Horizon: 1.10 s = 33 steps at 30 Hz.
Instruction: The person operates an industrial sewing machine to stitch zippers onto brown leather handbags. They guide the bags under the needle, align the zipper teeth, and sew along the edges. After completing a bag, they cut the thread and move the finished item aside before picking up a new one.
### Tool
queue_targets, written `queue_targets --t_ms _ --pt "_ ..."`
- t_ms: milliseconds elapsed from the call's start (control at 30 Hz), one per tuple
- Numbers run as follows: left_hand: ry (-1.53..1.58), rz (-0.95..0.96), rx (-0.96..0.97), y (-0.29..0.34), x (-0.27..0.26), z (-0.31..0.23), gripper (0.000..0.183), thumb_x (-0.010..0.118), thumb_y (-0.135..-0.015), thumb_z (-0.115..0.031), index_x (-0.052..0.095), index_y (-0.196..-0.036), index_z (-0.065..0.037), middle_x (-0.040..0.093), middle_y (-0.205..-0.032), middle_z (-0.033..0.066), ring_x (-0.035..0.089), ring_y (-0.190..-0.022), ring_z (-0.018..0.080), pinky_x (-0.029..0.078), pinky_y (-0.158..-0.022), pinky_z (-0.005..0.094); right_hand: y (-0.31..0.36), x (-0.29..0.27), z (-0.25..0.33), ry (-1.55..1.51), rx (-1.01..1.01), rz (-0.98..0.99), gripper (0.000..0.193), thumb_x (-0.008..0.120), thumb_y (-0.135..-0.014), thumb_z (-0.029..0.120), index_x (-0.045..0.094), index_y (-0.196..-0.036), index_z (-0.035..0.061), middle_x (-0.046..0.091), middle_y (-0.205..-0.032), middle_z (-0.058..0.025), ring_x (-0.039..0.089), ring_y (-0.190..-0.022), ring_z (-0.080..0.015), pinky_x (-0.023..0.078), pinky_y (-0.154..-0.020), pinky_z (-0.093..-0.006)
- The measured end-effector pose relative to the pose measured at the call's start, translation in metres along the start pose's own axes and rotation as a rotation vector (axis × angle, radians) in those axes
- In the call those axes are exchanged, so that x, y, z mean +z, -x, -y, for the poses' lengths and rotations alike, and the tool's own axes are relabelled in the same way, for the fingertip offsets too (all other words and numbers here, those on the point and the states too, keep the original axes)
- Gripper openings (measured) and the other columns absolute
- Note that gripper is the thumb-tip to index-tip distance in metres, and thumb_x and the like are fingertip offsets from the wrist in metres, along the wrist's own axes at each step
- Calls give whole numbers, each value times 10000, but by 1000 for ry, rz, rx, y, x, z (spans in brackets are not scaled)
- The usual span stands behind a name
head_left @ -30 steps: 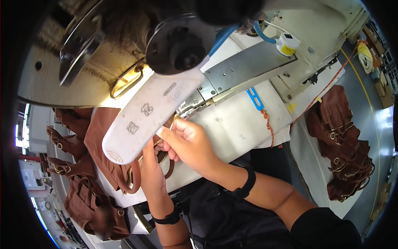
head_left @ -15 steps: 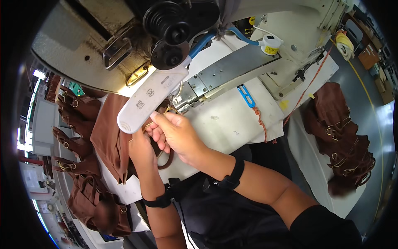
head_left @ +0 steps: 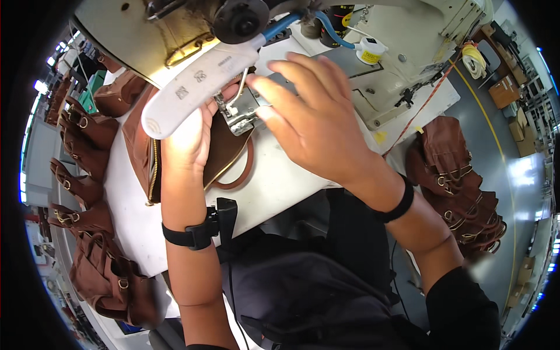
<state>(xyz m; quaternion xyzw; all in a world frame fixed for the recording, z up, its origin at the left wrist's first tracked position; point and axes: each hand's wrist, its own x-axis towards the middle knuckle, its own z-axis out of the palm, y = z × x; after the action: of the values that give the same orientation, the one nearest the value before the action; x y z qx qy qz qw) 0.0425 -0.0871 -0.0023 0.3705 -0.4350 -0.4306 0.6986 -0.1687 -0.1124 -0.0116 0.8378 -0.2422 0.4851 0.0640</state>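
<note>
A brown bag [head_left: 227, 149] with a gold-toothed zipper [head_left: 154, 169] and a looped handle [head_left: 248, 166] lies on the white sewing table, its upper part at the metal presser foot [head_left: 239, 119] of a sewing machine. My left hand [head_left: 189, 137] grips the bag just left of the foot, and the white oblong lamp [head_left: 201, 81] hides some of its fingers. My right hand [head_left: 318, 114] is raised over the machine bed to the right of the foot. Its fingers are apart with nothing in them.
Several brown bags [head_left: 84, 181] line the table's left side, and more bags [head_left: 446, 151] are piled on the right. The machine head [head_left: 140, 35] overhangs the work. A white round magnet-like piece [head_left: 370, 49] and a blue hose [head_left: 329, 26] are at the back.
My right hand has let go of the bag and moved up and right, its fingers spreading. My left hand and the bag are closer to the presser foot. The head view has shifted.
</note>
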Motion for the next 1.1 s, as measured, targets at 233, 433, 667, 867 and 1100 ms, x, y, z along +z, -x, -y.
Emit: queue_targets --t_ms 233,433,667,867,1100 --pt "-28 -49 17 4 -4 -3 445 513 -1120 -212 469 -1455 77 566 -1472 247 592 -1353 376 510 -1140 500 -14 24 -2 15 -85 113 400 653 -944 327 743 -1220 52 664 -1317 -170 572 -1285 -354 345 -1145 -636" --pt "246 -136 -33 11 -1 -2 412 419 -1154 -235 506 -1474 9 617 -1429 166 669 -1202 324 579 -994 421 -16 22 -3 52 -106 230 590 632 -949 488 714 -1265 -4 644 -1370 -228 565 -1319 -394 301 -1175 -681" --pt "288 -56 26 17 -6 9 416 397 -1160 -241 513 -1501 -32 633 -1411 79 647 -1145 217 524 -877 309 -33 24 -24 67 -194 307 823 626 -885 736 718 -1264 11 623 -1402 -279 556 -1360 -409 288 -1185 -695" --pt "303 -122 -33 20 -3 4 428 379 -1161 -230 495 -1513 -15 606 -1456 97 633 -1210 242 520 -1013 357 -42 22 -25 93 -247 429 843 606 -889 759 727 -1204 -14 682 -1332 -205 584 -1330 -346 314 -1175 -670" --pt "161 -128 -22 28 -3 17 461 371 -1159 -264 421 -1529 8 561 -1495 182 556 -1366 317 446 -1171 469 -35 7 -25 227 -382 294 860 611 -872 768 724 -1229 -6 707 -1293 -144 579 -1330 -283 269 -1219 -639"
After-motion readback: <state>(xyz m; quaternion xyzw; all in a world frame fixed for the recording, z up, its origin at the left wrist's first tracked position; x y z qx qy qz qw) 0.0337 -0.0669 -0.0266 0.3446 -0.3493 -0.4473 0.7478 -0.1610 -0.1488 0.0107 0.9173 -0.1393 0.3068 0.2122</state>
